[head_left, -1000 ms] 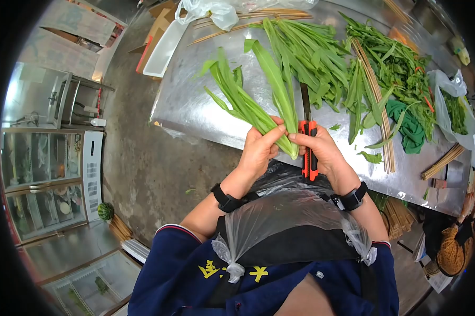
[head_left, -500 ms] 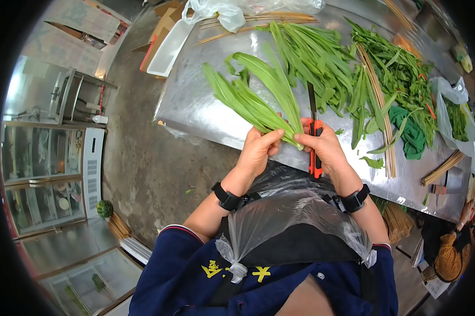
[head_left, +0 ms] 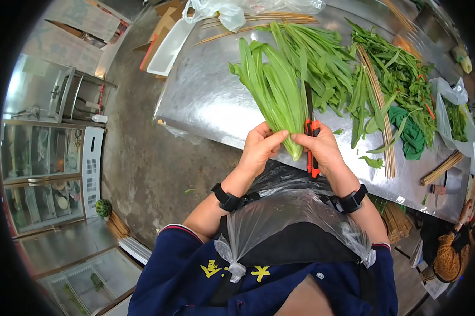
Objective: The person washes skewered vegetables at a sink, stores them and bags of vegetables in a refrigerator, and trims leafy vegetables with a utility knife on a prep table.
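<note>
Thumbs pointing inward, the left hand (head_left: pixel 259 149) pinches the leaves (head_left: pixel 273 89) near their base; the right hand (head_left: pixel 324 147) clamps a knife (head_left: pixel 315 128), thumb against the leaves.

Light green leaves (head_left: pixel 274 92), a knife (head_left: pixel 315 126) of red and black.
The surface (head_left: pixel 206 100) is silver-grey, the cloth (head_left: pixel 408 139) is dark green. The shirt (head_left: pixel 169 268) is navy blue with yellow characters (head_left: pixel 260 273); its sleeve edge (head_left: pixel 182 230) carries red and white stripes.
</note>
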Demonstrator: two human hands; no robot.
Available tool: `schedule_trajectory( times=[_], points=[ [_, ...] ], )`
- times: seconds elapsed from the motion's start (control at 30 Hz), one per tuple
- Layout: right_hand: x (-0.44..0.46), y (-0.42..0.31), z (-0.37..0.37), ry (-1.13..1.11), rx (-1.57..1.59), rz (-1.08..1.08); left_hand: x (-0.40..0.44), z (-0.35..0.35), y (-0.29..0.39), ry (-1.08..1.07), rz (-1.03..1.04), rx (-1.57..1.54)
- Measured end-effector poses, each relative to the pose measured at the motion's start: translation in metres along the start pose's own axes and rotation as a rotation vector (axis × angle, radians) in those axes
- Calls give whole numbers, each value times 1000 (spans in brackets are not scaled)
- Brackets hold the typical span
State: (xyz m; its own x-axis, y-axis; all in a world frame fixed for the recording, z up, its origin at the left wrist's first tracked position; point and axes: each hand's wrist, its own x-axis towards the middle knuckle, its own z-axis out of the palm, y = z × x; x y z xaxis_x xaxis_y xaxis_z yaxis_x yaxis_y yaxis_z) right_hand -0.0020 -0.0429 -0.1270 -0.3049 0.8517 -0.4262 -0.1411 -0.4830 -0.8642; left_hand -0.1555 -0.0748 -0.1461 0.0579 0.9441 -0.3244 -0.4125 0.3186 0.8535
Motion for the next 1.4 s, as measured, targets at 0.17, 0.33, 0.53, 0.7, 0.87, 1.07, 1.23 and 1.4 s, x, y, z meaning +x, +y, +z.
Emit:
schedule_trajectory(
  times=[0.17,0.33,0.53,0.7,0.87,1.07,1.23,1.4],
  points=[
    [3,9,-1,93,90,-76,-1,9,0,141,57,6],
    [0,4,-1,13,114,-66,-1,10,1,62,-15,-76],
    [25,-1,1,-29,-266,-12,5,2,-4,154,-26,-25],
    [49,6,0,-70,-453,-74,-10,-10,10,267,-116,77],
    [49,4,0,-29,-635,-86,-18,-5,6,221,561,844],
    [52,9,-14,50,-931,-166,-6,3,-1,60,521,1195],
    [16,-10,-32,148,-629,-338,-5,5,15,-113,471,1334],
    [-54,-19,-35,-29,-763,-76,6,8,4,-92,599,1376]
  ],
)
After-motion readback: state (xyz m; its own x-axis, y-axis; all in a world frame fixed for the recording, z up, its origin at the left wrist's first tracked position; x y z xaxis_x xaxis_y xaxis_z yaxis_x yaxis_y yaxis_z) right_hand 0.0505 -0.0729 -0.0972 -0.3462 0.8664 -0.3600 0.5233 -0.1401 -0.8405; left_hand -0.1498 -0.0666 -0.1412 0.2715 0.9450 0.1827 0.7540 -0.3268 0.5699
